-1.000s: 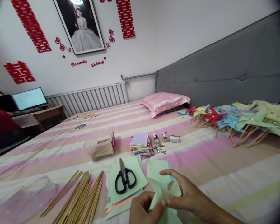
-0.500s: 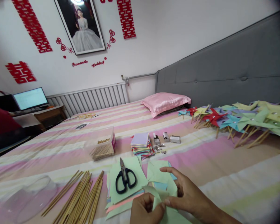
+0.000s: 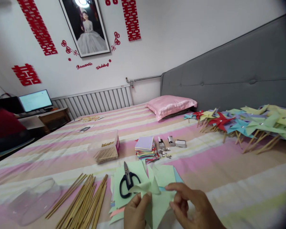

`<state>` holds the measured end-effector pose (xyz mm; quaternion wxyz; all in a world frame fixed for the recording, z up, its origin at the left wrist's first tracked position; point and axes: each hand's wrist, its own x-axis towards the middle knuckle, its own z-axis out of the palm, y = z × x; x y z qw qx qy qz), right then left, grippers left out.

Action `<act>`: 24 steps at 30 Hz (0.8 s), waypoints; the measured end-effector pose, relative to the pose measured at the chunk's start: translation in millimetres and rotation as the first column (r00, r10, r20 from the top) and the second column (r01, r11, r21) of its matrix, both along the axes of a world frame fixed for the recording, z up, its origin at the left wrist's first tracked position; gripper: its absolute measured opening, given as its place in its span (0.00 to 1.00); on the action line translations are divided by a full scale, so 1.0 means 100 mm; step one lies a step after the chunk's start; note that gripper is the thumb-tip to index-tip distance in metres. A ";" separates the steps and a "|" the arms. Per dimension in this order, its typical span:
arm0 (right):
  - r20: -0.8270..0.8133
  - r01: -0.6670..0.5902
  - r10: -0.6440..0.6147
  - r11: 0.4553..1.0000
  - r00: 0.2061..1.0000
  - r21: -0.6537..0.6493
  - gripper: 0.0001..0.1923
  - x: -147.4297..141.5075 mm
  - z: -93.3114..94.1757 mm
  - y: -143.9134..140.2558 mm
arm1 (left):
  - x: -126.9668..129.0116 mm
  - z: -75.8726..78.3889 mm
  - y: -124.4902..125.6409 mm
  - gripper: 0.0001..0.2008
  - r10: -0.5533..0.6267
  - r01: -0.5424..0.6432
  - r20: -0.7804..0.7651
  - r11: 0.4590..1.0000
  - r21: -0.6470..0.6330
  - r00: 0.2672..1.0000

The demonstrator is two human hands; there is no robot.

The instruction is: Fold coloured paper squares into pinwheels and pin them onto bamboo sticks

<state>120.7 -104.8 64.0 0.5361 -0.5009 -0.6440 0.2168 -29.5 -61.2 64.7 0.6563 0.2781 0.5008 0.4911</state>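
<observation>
Striped bed (image 3: 216,165) carries my work: both hands, left (image 3: 135,213) and right (image 3: 195,211), pinch a green paper (image 3: 154,200) just right of the scissors (image 3: 128,182), raised clear for folding.

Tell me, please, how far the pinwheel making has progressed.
Done: many finished pinwheels lie by the headboard. In hand: left hand and right hand fold a green paper square. Left: a colored paper stack and many wooden sticks remain unused.
</observation>
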 end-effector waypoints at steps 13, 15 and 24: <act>0.025 -0.222 0.234 0.948 0.972 -0.230 0.10 -0.12 -0.07 0.03 | 0.09 0.16 -0.08 0.08 -0.016 0.026 0.197 0.998 -0.051 0.980; -0.052 -0.237 0.231 0.935 0.972 -0.266 0.08 -0.13 -0.08 0.03 | 0.10 0.15 -0.08 0.08 -0.002 0.011 0.191 0.999 -0.049 0.982; -0.459 -0.358 0.157 0.847 0.874 -0.393 0.16 -0.17 -0.04 0.05 | 0.10 -0.04 -0.04 0.13 -0.015 0.012 0.097 0.999 0.035 0.995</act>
